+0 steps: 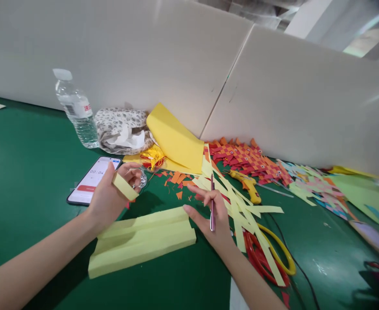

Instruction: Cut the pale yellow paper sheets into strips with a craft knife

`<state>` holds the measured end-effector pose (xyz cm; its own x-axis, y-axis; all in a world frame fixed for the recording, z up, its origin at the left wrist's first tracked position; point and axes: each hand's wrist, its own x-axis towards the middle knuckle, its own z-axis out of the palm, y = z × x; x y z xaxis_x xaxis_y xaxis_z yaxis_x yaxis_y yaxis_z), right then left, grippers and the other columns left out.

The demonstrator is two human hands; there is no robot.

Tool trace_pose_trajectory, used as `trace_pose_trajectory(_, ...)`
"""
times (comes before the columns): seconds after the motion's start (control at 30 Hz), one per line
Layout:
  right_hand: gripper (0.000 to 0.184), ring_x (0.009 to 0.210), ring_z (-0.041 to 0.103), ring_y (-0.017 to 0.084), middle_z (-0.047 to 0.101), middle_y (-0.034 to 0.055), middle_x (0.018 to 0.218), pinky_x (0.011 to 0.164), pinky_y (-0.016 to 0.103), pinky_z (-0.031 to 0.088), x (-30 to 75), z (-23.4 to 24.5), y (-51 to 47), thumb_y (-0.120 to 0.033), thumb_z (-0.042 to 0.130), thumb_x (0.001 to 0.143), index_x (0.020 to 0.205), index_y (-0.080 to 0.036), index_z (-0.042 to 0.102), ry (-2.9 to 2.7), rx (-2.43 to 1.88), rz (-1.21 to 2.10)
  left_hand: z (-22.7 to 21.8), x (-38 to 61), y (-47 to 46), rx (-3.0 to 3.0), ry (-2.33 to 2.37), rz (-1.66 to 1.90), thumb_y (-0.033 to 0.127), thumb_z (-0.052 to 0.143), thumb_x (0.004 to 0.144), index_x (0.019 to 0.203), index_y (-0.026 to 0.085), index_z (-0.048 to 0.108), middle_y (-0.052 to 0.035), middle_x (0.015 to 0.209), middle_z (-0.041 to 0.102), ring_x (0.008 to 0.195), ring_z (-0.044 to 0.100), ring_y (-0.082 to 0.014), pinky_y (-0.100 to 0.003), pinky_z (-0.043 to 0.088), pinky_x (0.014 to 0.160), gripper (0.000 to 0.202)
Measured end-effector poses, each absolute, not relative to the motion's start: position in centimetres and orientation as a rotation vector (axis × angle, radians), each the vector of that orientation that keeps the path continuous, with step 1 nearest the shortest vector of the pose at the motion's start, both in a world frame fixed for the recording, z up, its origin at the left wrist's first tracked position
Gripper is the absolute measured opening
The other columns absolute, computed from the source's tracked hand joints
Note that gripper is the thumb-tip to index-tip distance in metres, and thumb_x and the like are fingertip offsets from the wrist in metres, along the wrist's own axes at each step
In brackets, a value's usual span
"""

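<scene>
My left hand (107,200) is closed on a short pale yellow paper strip (125,187), which lies across the fingers. A slim purple pen (212,211) sits between the fingers of my right hand (213,213), pointing up and away. The thumb of that hand is by the far right corner of a folded pale yellow paper sheet (144,243); whether it touches is hard to tell. The sheet lies on the green table with raised lengthwise creases. Just left of my left hand is a phone (88,178) with a timer on its screen.
Pale yellow paper strips (241,211) lie in a loose pile on the right, over red-and-yellow scissors (267,258). Behind them are a yellow glue gun (248,186) and red-orange woven paper pieces (244,157). A water bottle (79,116), patterned pouch (121,122) and yellow sheet (176,144) stand near the partition.
</scene>
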<state>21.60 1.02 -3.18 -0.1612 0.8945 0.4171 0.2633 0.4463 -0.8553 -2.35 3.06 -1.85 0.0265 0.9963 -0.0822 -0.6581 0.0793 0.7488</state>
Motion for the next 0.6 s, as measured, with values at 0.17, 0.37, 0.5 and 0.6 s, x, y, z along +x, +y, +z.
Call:
trace_pose_trajectory(0.17, 0.043, 0.128, 0.046, 0.026, 0.061, 0.0089, 0.129, 0.104, 0.046, 0.035, 19.8, -1.9, -0.6, -0.030, 0.078, 0.072, 0.083, -0.027, 0.036, -1.910, -0.821, 0.831, -1.1, -1.3, 1.5, 0.629, 0.541, 1.401, 0.050, 0.018, 0.098, 0.099, 0.015, 0.065, 0.0041, 0.057, 0.032, 0.048, 0.034, -0.0083, -0.018, 0.038, 0.047, 0.059)
trace_pose_trajectory(0.37, 0.038, 0.115, 0.057, 0.024, 0.064, 0.0060, 0.121, 0.091, 0.039, 0.046, 17.8, -2.6, -2.5, -0.030, 0.076, 0.074, 0.083, -0.027, 0.039, -1.985, -0.865, 0.912, -1.6, 0.0, -0.3, 0.843, 0.506, 1.282, 0.059, 0.027, 0.094, 0.109, 0.025, 0.064, 0.0000, 0.071, 0.052, 0.059, 0.047, -0.0112, -0.022, 0.044, 0.060, 0.052)
trace_pose_trajectory(0.5, 0.032, 0.088, 0.067, 0.019, 0.071, 0.0023, 0.092, 0.080, 0.034, 0.049, 17.6, -4.3, -1.9, -0.023, 0.069, 0.080, 0.075, -0.026, 0.038, -1.830, -0.904, 0.874, -3.2, -0.5, -0.2, 1.264, 0.620, 1.131, 0.063, 0.026, 0.092, 0.120, 0.028, 0.060, -0.0055, 0.100, 0.060, 0.101, 0.052, -0.0217, -0.033, 0.041, 0.092, 0.056)
trace_pose_trajectory(0.6, 0.032, 0.068, 0.066, 0.016, 0.069, -0.0018, 0.072, 0.078, 0.034, 0.048, 18.1, -5.6, -0.7, -0.017, 0.063, 0.084, 0.068, -0.024, 0.036, -1.805, -0.924, 0.669, -3.5, -1.0, 0.2, 1.500, 0.822, 0.991, 0.058, 0.024, 0.095, 0.128, 0.032, 0.052, -0.0051, 0.117, 0.056, 0.113, 0.046, -0.0244, -0.038, 0.031, 0.102, 0.051)
